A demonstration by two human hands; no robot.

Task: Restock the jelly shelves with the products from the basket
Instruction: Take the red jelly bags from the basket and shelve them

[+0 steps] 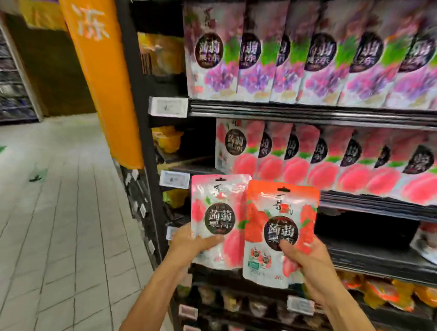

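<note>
Pouches of jelly, two of them, are held up and not on a shelf yet. The left hand (190, 243) pinches the shiny pale pink peach pouch (220, 219) by its side, thumb on the front. The right hand (307, 263) grips the shiny red strawberry pouch (279, 227) low down, and it overlaps the pink one. The rows of purple grape pouches (308, 58) and pink peach pouches (336, 166) look full. The dark shelf (376, 259) under them has a big gap, so it likely needs filling. The basket is out of sight. Both pouches are flat and soft, each with a dark round label.
</note>
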